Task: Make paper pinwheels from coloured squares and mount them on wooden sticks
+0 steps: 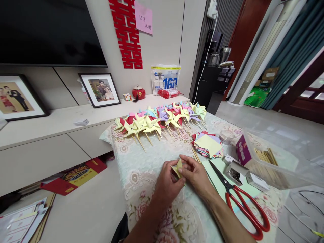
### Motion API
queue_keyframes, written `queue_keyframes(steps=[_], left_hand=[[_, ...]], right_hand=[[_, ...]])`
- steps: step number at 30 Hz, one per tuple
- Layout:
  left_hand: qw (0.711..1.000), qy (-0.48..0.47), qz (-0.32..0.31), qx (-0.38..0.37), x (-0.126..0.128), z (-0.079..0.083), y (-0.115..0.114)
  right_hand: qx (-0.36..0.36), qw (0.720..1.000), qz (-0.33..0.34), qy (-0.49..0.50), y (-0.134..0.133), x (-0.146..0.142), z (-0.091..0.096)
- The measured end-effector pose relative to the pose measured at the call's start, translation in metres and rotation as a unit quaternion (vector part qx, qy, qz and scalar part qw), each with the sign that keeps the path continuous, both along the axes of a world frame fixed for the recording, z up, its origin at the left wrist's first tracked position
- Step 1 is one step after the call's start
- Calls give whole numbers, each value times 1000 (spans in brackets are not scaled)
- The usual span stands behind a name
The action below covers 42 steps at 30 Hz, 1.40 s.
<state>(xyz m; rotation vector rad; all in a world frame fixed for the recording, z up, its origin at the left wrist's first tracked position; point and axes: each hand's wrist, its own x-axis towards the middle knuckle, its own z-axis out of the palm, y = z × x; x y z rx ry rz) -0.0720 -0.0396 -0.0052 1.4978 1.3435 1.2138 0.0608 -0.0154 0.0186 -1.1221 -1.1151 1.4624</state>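
Both hands meet over the near part of the cloth-covered table [136,162]. My left hand [168,180] is closed on a folded piece of pale yellow paper [178,168], and the thumb and fingers of my right hand [193,173] pinch its other side. Part of the paper is hidden by the fingers. Just beyond my right hand lies a stack of square coloured paper [209,145], a yellow sheet on top. Red-handled scissors [235,194] rest on light green paper [217,168] right of my right forearm. Several paper pinwheels on sticks [153,125] lie along the table's far side.
A small open box of metal pins [235,173] sits among white boxes [257,181]. At right stands a clear plastic bin [291,168] holding wooden sticks [267,157]. A round clear container [226,135] is behind. A white cabinet [58,123] with framed photos [100,89] borders the far left.
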Motion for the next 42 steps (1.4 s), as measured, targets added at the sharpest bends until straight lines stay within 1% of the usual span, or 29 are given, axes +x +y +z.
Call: queue_keyframes(steps=[2,4,8,11,16,19,23,29,32,35,37,39,41,42], left_hand=[[999,-32,-3,-7,-2,-1,0],[997,-72,-5,-31,-3,-1,0],[982,-165,-11,-93,-6,-4,1],[971,-218,11,-97,-8,-6,2],[954,-281,45,-90,-9,-1,3],[949,-299,56,-87,-9,5,1],[948,-303,74,-62,-10,9,0],[958,-275,78,-32,-14,6,-2],[954,-291,61,-37,-13,6,-3],[938,-334,51,-73,-11,8,-5],[919,-377,53,-100,-10,12,-5],[888,-435,46,-144,-9,16,-4],[853,-486,22,-192,-10,20,-4],[842,-500,4,-204,-10,21,-4]], right_hand=[[-15,999,-1,33,1,1,-4],[-23,998,-10,55,3,1,-7],[-22,996,-66,57,6,2,-10],[-32,991,-104,74,7,3,-7],[-73,985,-104,115,6,4,0],[-83,983,-101,127,4,4,3],[-73,982,-104,140,5,4,3],[-56,983,-125,122,8,6,-2],[-62,983,-125,123,9,8,-3],[-67,983,-110,132,9,8,-2],[-65,982,-102,147,9,8,-1],[-63,979,-94,167,8,6,0],[-64,976,-80,191,6,4,0],[-67,975,-73,201,6,3,0]])
